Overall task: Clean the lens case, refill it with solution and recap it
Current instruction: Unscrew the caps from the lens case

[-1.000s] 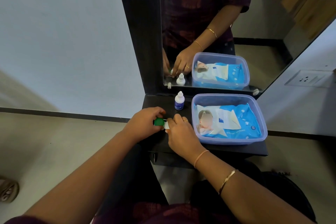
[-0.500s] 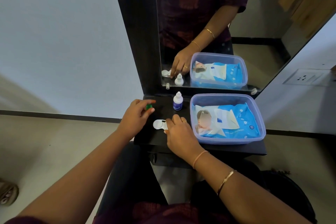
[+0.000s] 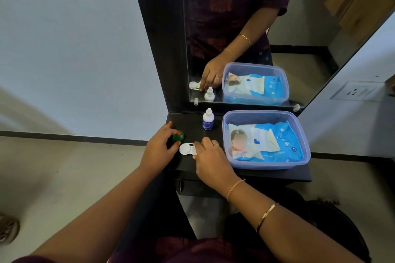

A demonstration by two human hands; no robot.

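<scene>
Green cap (image 3: 178, 136) lowered to shelf (image 3: 189, 120), L hand (image 3: 158, 149) pinching; R hand (image 3: 211, 160) holds half-hidden lens case (image 3: 185, 149).

On the table (image 3: 190, 121) the lens case (image 3: 188, 149) lies near, cap (image 3: 178, 136) just left, bottle (image 3: 207, 119) behind, box (image 3: 258, 112) with wipes (image 3: 277, 141) right

The right hand (image 3: 210, 158), pinching the lens case (image 3: 186, 148) at centre frame, hides the case's whole right well, so only the open left well shows. The left hand (image 3: 159, 147) covers part of the green cap (image 3: 179, 136); whether its fingers grip or merely touch it cannot be told. The solution bottle (image 3: 207, 122) label is too small to read. On the wipes pack (image 3: 269, 141) the printed face is blurred. At lower left, footwear (image 3: 8, 228) is cut by the frame edge, and the mirror (image 3: 235, 17) by the top edge.
</scene>
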